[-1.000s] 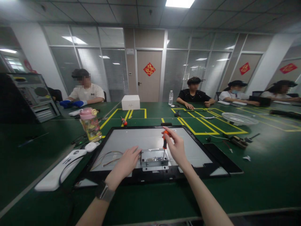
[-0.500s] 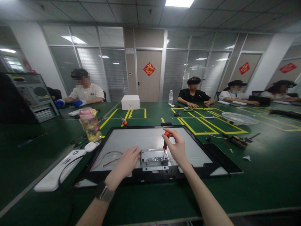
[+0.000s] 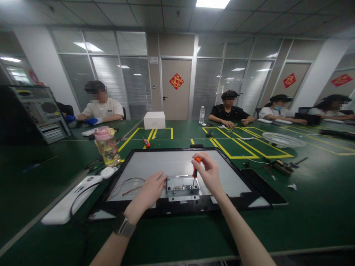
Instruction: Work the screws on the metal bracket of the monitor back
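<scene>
Orange-and-black screwdriver (image 3: 195, 171): pinched in right hand (image 3: 208, 173), near upright, tip down at metal bracket (image 3: 179, 181), presumably for straight alignment. Bracket: on screen panel (image 3: 163, 162), three o'clock from left hand (image 3: 149, 186), eight from right. Left hand: apart, laid flat, fingertips at bracket's edge, likely steadying.

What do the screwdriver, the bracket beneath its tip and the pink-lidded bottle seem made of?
Screwdriver: likely plastic handle, smooth orange and black; grey shaft, probably steel. Bracket: probably sheet metal, dull grey, with folded edges and holes. Pink-lidded bottle: see-through body, plastic or glass, can't tell; opaque lid looks like plastic.
</scene>
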The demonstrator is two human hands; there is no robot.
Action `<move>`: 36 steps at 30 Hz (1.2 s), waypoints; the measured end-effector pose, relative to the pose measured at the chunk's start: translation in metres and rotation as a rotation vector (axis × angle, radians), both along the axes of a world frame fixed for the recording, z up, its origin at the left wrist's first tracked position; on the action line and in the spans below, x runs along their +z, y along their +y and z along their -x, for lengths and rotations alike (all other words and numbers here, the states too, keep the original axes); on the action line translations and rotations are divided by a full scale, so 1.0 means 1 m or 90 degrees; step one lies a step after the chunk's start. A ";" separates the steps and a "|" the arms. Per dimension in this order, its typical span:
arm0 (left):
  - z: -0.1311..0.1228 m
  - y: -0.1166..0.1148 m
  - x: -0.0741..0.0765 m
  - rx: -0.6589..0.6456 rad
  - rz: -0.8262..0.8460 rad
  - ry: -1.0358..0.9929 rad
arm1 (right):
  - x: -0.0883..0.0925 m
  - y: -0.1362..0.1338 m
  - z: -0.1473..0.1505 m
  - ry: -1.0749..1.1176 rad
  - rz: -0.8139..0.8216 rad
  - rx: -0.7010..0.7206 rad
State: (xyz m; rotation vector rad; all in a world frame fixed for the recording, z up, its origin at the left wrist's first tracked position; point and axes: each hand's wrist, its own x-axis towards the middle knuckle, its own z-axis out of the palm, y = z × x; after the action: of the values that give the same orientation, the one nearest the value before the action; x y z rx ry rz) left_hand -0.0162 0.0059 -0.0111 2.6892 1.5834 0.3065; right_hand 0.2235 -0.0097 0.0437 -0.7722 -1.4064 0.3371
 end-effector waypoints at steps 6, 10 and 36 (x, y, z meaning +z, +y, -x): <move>0.000 0.000 0.001 0.003 0.013 -0.008 | 0.002 0.000 -0.004 0.038 0.082 0.123; 0.001 -0.001 0.001 -0.001 0.018 -0.012 | 0.001 0.002 -0.004 0.070 0.102 0.186; 0.001 -0.001 0.002 -0.006 0.018 -0.032 | -0.004 0.007 -0.002 0.126 0.121 0.193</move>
State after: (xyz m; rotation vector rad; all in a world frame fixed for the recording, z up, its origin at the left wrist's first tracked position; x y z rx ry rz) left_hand -0.0174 0.0053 -0.0092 2.6445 1.5490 0.3462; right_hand 0.2259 -0.0026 0.0395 -0.6566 -1.3154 0.7715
